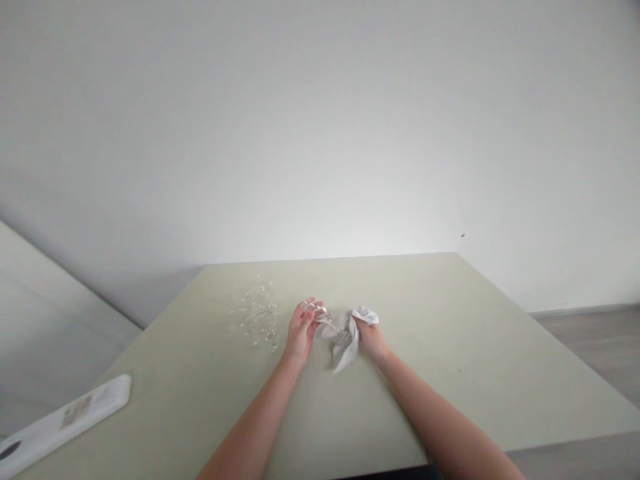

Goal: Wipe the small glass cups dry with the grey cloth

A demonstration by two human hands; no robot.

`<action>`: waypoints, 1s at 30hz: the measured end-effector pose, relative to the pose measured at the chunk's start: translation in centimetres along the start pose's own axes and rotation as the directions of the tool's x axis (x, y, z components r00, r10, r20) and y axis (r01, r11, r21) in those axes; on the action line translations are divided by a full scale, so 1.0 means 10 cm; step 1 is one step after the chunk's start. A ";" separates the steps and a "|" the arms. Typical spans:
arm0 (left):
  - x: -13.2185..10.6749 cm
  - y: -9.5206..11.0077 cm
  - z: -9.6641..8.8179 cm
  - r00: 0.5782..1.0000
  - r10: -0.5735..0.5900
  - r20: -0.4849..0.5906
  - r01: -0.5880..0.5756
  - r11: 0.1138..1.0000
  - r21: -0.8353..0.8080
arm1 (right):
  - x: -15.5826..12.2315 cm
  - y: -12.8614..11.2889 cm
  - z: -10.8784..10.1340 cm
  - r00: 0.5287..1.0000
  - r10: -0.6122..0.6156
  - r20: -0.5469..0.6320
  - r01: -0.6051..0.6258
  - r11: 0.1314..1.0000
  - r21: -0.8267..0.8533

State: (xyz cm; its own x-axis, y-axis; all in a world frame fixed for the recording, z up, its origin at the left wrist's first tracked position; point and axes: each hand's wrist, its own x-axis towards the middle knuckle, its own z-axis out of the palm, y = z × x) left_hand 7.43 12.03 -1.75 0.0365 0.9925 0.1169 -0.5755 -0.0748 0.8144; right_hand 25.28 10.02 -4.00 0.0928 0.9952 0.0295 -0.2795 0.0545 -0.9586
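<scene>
Above the middle of the pale green worktop (pixel 465 347), the left hand (pixel 301 331) pinches one end of a clear glass (pixel 324 319), while the right hand (pixel 373 340) grips a white cloth (pixel 347 339) bunched around its other end. More clear glasses (pixel 257 317) stand just left of the hands, and a flat white board (pixel 70 417) lies at the near left edge.

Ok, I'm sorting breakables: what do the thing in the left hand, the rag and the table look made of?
The glass: clear glass, see-through with bright glints. The cloth: soft white fabric, matte, crumpled into folds. The table: smooth, matte pale green top, perhaps laminate or painted board.
</scene>
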 end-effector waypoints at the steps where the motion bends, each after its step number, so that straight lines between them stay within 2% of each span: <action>1: 0.01 0.02 -0.01 0.999 0.033 -0.024 -0.033 0.999 0.003 | 0.01 0.00 -0.01 0.998 0.031 -0.053 -0.029 0.999 0.034; 2: 0.01 0.03 -0.01 0.998 0.056 -0.038 -0.056 0.998 0.012 | 0.01 0.00 -0.01 0.993 0.093 -0.071 -0.087 0.992 0.088; 4: 0.00 0.04 -0.01 0.996 0.082 -0.036 -0.080 0.995 0.060 | -0.01 0.02 0.02 0.976 0.216 -0.012 -0.210 0.961 0.182; 6: -0.02 0.03 0.00 0.996 0.092 -0.002 -0.091 0.987 0.136 | -0.05 0.07 0.07 0.965 0.255 0.063 -0.263 0.940 0.216; 9: -0.03 0.00 0.02 0.992 0.113 0.051 -0.121 0.970 0.210 | -0.06 0.14 0.12 0.975 0.191 0.113 -0.210 0.959 0.192; 15: -0.03 -0.02 0.02 0.982 0.136 0.129 -0.163 0.958 0.234 | -0.02 0.18 0.08 0.992 0.056 0.116 -0.069 0.992 0.110; 21: -0.02 0.00 0.01 0.981 0.152 0.123 -0.179 0.950 0.256 | -0.02 0.21 0.05 0.993 0.092 0.072 -0.097 0.993 0.068; 30: -0.01 0.02 0.01 0.990 0.126 0.061 -0.138 0.948 0.288 | 0.01 0.29 0.01 0.995 0.087 0.052 -0.085 0.996 -0.034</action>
State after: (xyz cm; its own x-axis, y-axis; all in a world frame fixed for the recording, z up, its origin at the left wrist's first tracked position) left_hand 7.40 11.92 -1.54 0.0137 0.9674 0.2528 -0.3148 -0.2358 0.9194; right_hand 24.39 10.26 -6.79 0.0179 0.9991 -0.0393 -0.2535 -0.0335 -0.9667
